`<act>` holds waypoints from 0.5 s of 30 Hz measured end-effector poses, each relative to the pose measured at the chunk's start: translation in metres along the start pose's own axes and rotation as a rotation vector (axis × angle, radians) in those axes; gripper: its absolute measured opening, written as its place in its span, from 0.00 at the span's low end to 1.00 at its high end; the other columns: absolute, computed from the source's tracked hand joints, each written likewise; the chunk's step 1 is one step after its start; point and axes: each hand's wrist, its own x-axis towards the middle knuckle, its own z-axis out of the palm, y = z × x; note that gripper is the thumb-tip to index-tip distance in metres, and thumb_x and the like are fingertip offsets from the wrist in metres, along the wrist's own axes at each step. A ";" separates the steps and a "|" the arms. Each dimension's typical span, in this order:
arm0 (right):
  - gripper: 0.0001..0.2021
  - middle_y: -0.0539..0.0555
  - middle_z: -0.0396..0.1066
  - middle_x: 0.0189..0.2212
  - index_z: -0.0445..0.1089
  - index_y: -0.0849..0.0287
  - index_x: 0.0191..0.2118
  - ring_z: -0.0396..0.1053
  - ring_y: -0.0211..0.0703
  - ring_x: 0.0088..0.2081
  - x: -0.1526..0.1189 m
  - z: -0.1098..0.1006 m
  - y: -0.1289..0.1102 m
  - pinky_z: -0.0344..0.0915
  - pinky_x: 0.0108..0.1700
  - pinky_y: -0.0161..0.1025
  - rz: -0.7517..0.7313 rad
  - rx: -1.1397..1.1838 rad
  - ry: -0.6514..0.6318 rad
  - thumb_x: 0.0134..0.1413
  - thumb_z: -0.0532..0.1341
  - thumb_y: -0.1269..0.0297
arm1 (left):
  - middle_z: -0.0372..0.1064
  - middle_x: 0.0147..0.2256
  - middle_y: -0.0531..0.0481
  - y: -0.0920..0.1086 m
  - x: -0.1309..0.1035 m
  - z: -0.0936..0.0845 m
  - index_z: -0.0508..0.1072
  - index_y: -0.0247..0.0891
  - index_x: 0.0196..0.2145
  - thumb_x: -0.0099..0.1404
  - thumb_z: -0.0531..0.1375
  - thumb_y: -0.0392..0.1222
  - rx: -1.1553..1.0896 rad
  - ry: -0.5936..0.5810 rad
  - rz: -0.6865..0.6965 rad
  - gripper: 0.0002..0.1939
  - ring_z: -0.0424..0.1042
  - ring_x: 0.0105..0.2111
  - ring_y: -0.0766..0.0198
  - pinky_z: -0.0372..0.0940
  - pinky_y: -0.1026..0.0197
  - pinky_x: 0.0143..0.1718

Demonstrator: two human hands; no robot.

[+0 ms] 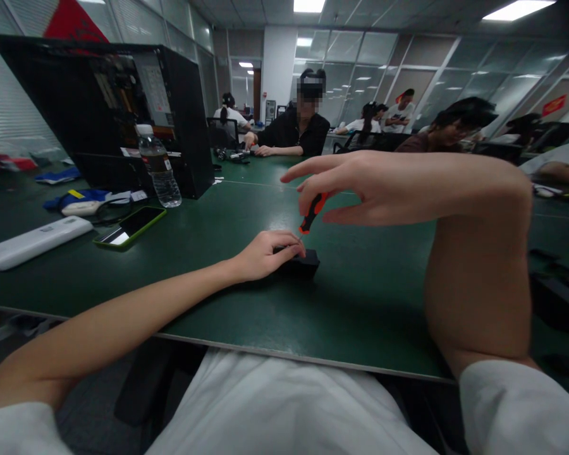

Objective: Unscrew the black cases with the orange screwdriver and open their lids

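Observation:
My right hand (355, 186) is raised over the table with its fingers closed around the handle of a black and orange screwdriver (313, 215). The screwdriver tilts, its thin shaft pointing down to the fingertips of my left hand (270, 253). That hand rests on a black box-shaped part (306, 265) lying on the green table (360, 309), its fingers curled over the top and holding it. Where the screwdriver tip meets the part is hidden by my left fingers.
At the left stand an open black computer case (194, 120) and a water bottle (161, 167). A green-edged phone (133, 227) and a long white device (38, 242) lie nearer. Across the table sits a person in black (294, 129). Black parts (559, 297) lie at the right.

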 end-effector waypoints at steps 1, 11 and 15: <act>0.14 0.54 0.68 0.60 0.76 0.53 0.49 0.68 0.51 0.58 0.000 0.001 0.002 0.66 0.53 0.43 0.016 0.000 0.016 0.60 0.61 0.58 | 0.76 0.39 0.44 0.000 0.000 0.000 0.78 0.34 0.36 0.75 0.54 0.42 -0.012 0.003 0.005 0.15 0.75 0.43 0.59 0.66 0.59 0.51; 0.15 0.51 0.75 0.26 0.79 0.59 0.32 0.62 0.34 0.23 0.015 0.015 -0.012 0.52 0.28 0.36 0.296 -0.149 -0.109 0.63 0.56 0.64 | 0.76 0.41 0.43 0.003 -0.001 -0.002 0.79 0.34 0.34 0.74 0.55 0.39 0.038 -0.013 0.038 0.14 0.75 0.45 0.59 0.66 0.60 0.51; 0.17 0.55 0.70 0.21 0.77 0.62 0.27 0.56 0.34 0.21 0.025 0.023 -0.028 0.47 0.28 0.38 0.245 -0.274 -0.047 0.63 0.56 0.62 | 0.77 0.41 0.43 -0.001 -0.004 -0.004 0.79 0.35 0.35 0.74 0.55 0.42 0.041 -0.018 0.056 0.15 0.76 0.44 0.59 0.67 0.60 0.49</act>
